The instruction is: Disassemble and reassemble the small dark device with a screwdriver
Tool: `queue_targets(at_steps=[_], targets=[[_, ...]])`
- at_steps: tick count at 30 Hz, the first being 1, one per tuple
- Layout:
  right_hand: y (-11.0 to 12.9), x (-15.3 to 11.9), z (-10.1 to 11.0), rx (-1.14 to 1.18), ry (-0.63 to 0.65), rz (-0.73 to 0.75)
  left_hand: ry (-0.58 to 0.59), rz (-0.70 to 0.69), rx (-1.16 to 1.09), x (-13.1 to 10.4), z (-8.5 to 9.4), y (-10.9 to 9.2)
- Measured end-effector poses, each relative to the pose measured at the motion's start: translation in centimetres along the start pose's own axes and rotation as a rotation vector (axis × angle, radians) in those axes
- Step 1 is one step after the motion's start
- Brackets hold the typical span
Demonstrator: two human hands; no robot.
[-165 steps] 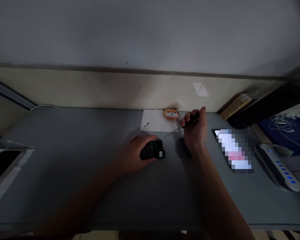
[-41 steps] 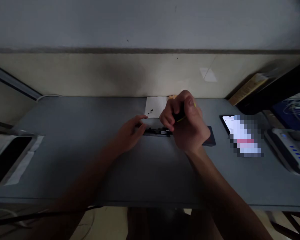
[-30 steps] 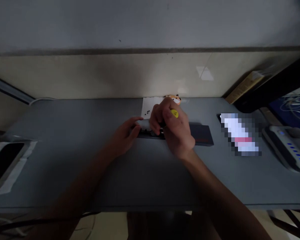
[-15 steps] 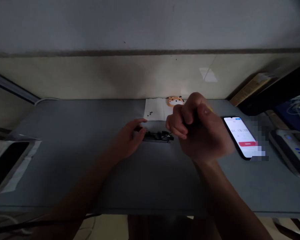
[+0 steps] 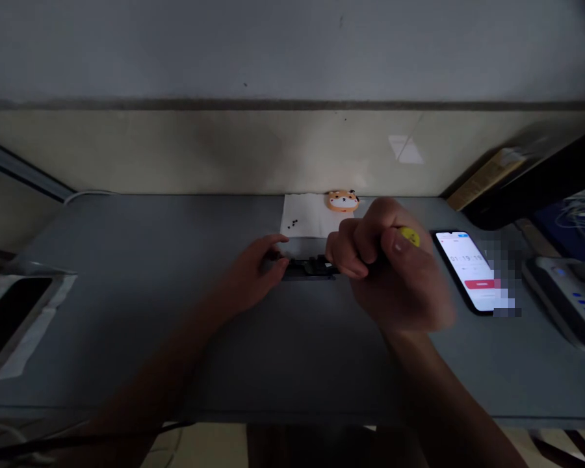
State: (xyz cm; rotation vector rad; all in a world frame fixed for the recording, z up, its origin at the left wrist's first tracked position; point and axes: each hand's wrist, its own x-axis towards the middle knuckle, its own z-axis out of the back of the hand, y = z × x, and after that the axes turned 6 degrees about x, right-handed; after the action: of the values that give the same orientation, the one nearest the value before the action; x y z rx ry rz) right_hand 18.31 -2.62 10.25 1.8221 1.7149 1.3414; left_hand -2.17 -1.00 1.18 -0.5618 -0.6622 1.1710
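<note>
At the middle of the table lies a slim black device [image 5: 312, 268], its inner parts exposed. My left hand [image 5: 256, 270] has thumb and fingers closed around its left end. Above the device's right end, my right hand [image 5: 390, 266] is closed in a fist around a small screwdriver [image 5: 410, 236]. Only the yellow cap of its handle shows clearly; the fingers hide most of the rest. Behind the device, several tiny black screws [image 5: 293, 223] rest on a white sheet of paper [image 5: 314, 224].
An orange-and-white animal-face case [image 5: 342, 201] sits on the paper's far right corner. To the right are a lit phone [image 5: 470, 273] showing a timer and a grey power strip [image 5: 565, 299]. A dark phone-like slab [image 5: 14, 318] lies at left. A wall [image 5: 199, 153] bounds the table's back.
The screwdriver's yellow cap shows more fully now as my right hand has turned and dropped slightly. My left hand stays at the device's left end.
</note>
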Motion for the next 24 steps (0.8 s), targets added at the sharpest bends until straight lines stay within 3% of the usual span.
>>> queue_targets(at_steps=[9, 24], targets=[[0.8, 0.4, 0.6, -0.013, 0.029, -0.029, 0.012, 0.127, 0.002, 0.1, 0.3, -0.9], [0.0, -0.4, 0.4, -0.078, 0.024, 0.078, 0.044, 0.062, -0.062, 0.3, 0.8, -0.9]])
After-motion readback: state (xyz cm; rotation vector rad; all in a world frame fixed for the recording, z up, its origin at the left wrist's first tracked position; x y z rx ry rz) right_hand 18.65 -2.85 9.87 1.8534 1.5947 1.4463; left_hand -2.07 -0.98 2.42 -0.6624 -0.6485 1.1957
